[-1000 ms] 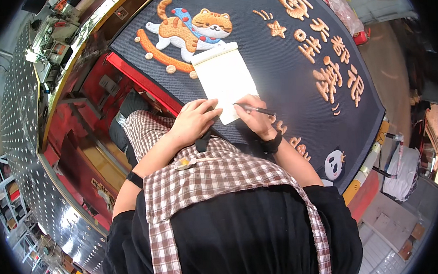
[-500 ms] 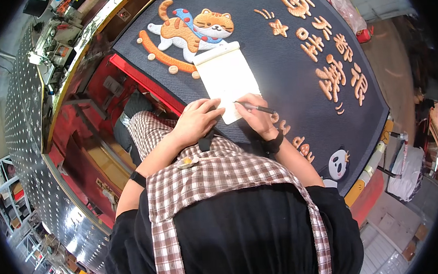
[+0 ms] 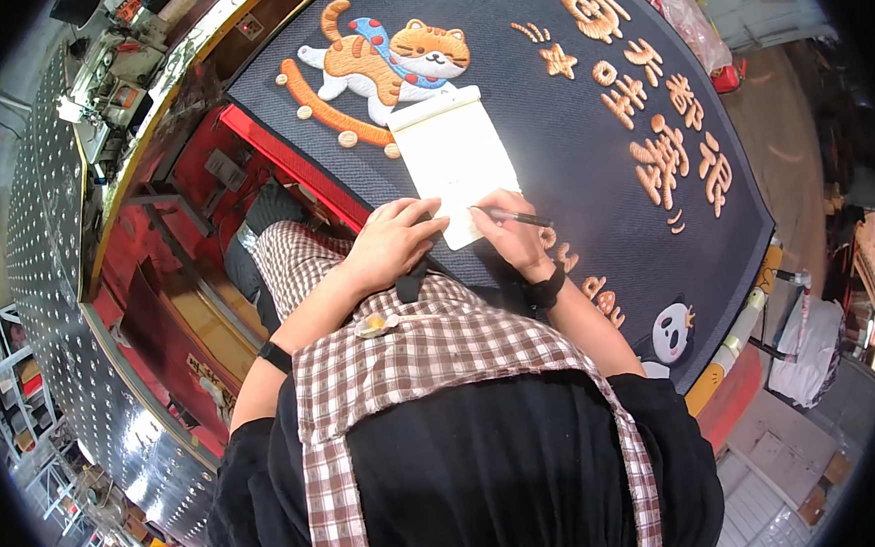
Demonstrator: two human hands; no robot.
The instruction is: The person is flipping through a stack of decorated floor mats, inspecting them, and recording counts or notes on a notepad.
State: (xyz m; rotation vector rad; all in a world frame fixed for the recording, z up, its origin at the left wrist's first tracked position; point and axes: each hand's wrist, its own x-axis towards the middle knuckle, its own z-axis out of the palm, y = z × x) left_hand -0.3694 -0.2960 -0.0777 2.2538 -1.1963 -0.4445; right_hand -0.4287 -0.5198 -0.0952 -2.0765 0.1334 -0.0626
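A white notepad (image 3: 453, 152) lies on a dark mat (image 3: 573, 195) that carries an orange cat picture and raised orange characters. My left hand (image 3: 392, 241) rests flat on the pad's near left corner, fingers spread and pressing it down. My right hand (image 3: 508, 237) is closed around a dark pen (image 3: 516, 218) whose tip touches the lower edge of the pad. A black band sits on my right wrist and another on my left forearm. I wear a black top under a brown checked apron.
A red-framed work surface (image 3: 280, 158) runs along the mat's left edge. A perforated metal table (image 3: 45, 247) curves at far left. A panda figure (image 3: 674, 332) marks the mat's near right corner. Plastic bags (image 3: 682, 13) lie beyond the mat at upper right.
My head view has shifted slightly. Both hands stay on the pad, with the pen still at its lower edge.
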